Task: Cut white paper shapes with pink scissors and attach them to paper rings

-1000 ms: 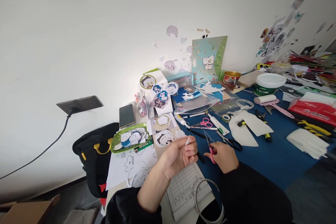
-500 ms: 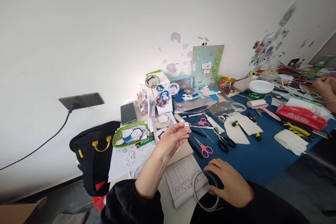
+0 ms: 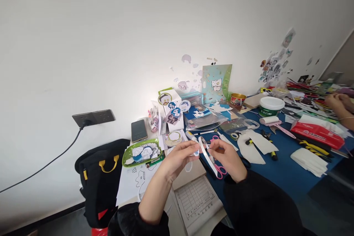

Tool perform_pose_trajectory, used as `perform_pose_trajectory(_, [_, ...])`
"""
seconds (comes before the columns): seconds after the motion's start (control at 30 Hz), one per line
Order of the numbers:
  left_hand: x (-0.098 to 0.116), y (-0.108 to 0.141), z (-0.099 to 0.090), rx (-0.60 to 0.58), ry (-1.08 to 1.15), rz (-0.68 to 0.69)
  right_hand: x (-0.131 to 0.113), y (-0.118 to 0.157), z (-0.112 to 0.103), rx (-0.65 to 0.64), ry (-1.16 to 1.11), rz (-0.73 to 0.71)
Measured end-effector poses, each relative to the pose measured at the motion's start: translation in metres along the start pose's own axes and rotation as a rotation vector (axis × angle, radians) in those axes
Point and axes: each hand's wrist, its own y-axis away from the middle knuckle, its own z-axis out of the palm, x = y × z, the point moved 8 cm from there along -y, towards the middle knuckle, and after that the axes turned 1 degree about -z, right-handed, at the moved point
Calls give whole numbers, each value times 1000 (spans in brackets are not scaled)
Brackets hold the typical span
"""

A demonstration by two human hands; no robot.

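My left hand (image 3: 177,158) pinches a small white-and-blue paper cutout (image 3: 196,153) between thumb and fingertips. Close beside it, my right hand (image 3: 228,159) grips a narrow white roll of tape (image 3: 208,158), turned nearly edge-on to me. The two hands are level, above the near part of the table, with the roll by the cutout. Pink-handled scissors (image 3: 221,172) lie behind and below the roll, partly covered. Under my hands is a pad of printed table forms (image 3: 196,199).
A green tray (image 3: 125,159) of paper cutouts stands left, beside a phone (image 3: 139,131). Pliers, white paper pieces (image 3: 250,149), a white-lidded tub (image 3: 271,106) and a red tissue pack (image 3: 318,131) lie right. Another person's hands (image 3: 339,103) are at far right.
My right hand has lifted the roll of tape from above the pad's right side up to my left hand. My left hand still pinches the cutout. The view has tilted upward slightly.
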Motion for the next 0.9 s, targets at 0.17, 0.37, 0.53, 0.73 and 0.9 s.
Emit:
perform_pose_trajectory(0.17, [-1, -2, 2, -23, 236, 3, -7, -12, 28, 16, -18, -51])
perform_pose_trajectory(0.37, [-6, -7, 3, 32, 307, 13, -4, -3, 32, 41, 4, -127])
perform_pose_trajectory(0.53, [-9, -10, -3, 109, 345, 10, -34, 11, 32, 7, 110, -390])
perform_pose_trajectory(0.73, [-8, -11, -14, 140, 330, -19, -22, 14, 40, -69, 113, -558])
perform_pose_trajectory(0.9, [-18, -15, -20, 123, 285, -122, -20, 18, 35, -158, 83, -638])
